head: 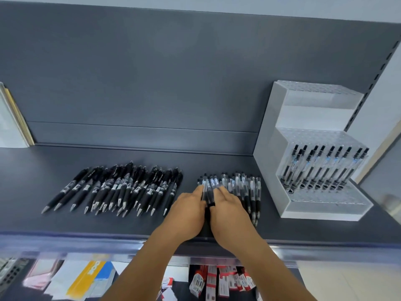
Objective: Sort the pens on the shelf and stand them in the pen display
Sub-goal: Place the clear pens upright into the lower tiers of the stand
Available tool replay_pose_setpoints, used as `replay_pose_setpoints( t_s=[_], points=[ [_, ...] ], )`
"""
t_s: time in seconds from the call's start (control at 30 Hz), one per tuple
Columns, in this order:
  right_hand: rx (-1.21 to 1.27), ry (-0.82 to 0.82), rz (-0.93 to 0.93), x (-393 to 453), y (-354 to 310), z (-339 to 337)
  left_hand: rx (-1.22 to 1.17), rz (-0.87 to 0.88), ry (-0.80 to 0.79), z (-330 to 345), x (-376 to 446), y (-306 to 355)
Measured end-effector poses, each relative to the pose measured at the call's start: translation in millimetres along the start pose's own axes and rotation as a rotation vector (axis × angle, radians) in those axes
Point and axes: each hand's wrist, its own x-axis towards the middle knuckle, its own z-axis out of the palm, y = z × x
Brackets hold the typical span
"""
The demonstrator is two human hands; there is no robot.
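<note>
Two groups of pens lie on the dark shelf: a pile of black pens at the left and a row of clear-barrelled pens at the right. My left hand and my right hand lie side by side over the left end of the clear pens, fingers stretched forward. Between them they press together a small bunch of clear pens. The stepped clear pen display stands at the right, with several clear pens upright in its middle tier.
A flat pale item leans against the back panel at far left. Below the shelf's front edge, a lower shelf holds paper packs and red-and-white boxes. A slotted upright runs behind the display.
</note>
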Motion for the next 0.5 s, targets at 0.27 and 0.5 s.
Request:
replay_pose_setpoints(
  t_s=[0.27, 0.5],
  points=[
    [0.151, 0.002, 0.129, 20.2, -13.7, -3.3, -0.392, -0.176, 0.01, -8.4, 11.3, 9.2],
    [0.428, 0.036, 0.165, 20.7, -13.2, -12.9, -0.751, -0.389, 0.034, -10.9, 23.3, 9.5]
  ],
)
